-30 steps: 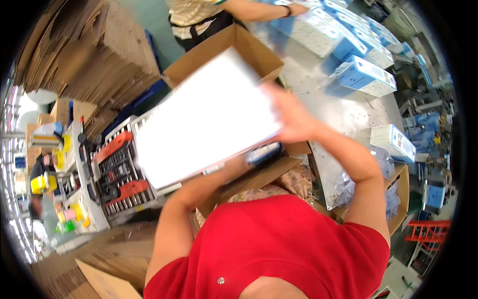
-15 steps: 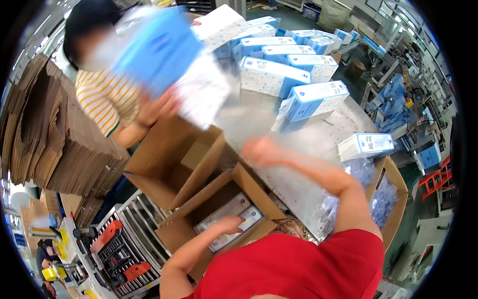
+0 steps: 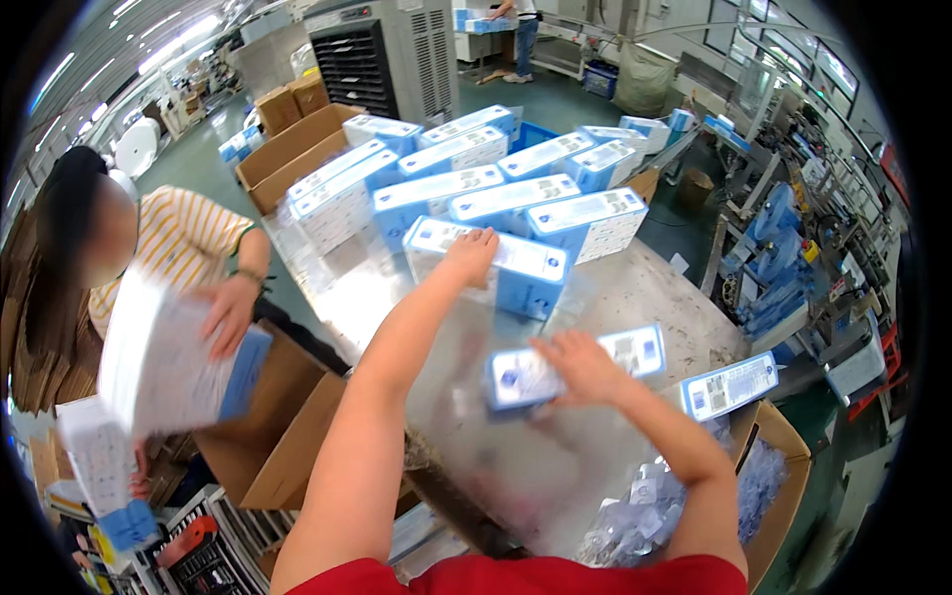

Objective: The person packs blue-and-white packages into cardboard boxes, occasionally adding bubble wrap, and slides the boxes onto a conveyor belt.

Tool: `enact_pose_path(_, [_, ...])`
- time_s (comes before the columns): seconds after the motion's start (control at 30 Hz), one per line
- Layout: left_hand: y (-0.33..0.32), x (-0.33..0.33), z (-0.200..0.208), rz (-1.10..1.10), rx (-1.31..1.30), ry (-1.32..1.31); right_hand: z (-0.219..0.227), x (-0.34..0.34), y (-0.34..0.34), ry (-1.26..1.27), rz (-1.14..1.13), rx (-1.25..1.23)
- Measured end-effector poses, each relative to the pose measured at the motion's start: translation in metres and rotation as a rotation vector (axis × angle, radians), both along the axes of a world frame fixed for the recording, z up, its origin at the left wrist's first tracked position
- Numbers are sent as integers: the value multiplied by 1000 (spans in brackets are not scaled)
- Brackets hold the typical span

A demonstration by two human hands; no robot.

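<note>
Right hand (image 3: pixel 585 365) on flat blue-white box (image 3: pixel 573 365), long axis left-right

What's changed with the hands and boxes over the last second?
The flat white box held over the open carton a second ago is gone from the hands. Both arms have swung up onto the table: the left hand now rests on a blue-and-white box, the right hand on a smaller box lying flat. The co-worker's hand still handles boxes by the cardboard carton.
</note>
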State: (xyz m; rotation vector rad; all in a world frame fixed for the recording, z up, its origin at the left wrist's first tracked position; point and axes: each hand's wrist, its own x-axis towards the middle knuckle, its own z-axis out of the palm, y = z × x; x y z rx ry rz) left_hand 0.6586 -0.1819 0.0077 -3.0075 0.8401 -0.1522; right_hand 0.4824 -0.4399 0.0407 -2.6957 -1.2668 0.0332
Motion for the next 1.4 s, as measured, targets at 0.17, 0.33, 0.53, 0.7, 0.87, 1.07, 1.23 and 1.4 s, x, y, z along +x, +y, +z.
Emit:
enact_pose_path(0.17, [-41, -2, 15, -111, 26, 149, -4, -25, -22, -181, -197, -42])
enact_pose_path(0.33, [-43, -68, 8, 35, -106, 202, -15, 11, -16, -29, -276, -27])
enact_pose_path(0.53, [9, -112, 40, 463, -372, 82, -19, 22, 16, 35, -308, -26])
enact_pose_path(0.7, [68, -262, 157, 370, -896, -172, -48, 12, -11, -119, -390, 124])
enact_pose_path(0.87, [134, -474, 159, 521, -1142, 152, 4, -26, 19, -64, -409, 322])
enact_pose_path(1.07, [124, -596, -21, 614, -385, 721, 102, -105, 119, 367, -78, 835])
enact_pose_path(1.23, [116, -553, -118, 505, -622, 1143, 106, -204, 202, 395, 543, 663])
enact_pose_path(1.4, [114, -562, -227, 419, -594, 945, -35, -277, 281, 210, 677, 200])
